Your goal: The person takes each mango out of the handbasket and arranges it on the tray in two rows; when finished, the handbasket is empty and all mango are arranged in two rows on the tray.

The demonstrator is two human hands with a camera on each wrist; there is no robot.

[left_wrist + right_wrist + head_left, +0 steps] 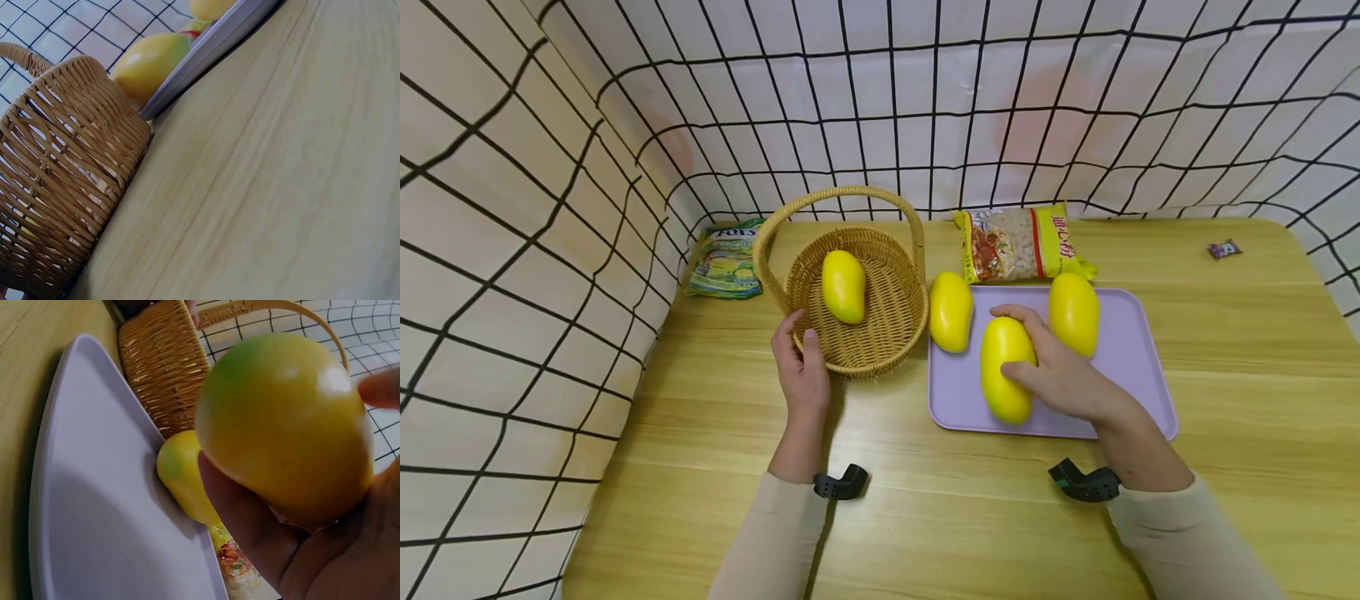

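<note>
My right hand (1060, 375) grips a yellow mango (1006, 379), thumb on one side and fingers on the other. In the right wrist view this mango (287, 425) has a greenish end and is held up off the tray. Two more mangoes lie on the lilac tray (955, 408): one mango (951, 312) at its left edge, another mango (1073, 312) behind my right hand. At the left, my left hand (805, 379) holds the near-left rim of a wicker basket (880, 333). One mango (844, 286) lies inside the basket.
Behind the tray lies a yellow food packet (1015, 243). A green packet (727, 260) is left of the basket, and a small purple wrapped candy (1225, 249) sits far right. White walls with black grid lines (932, 100) border the wooden table (925, 517).
</note>
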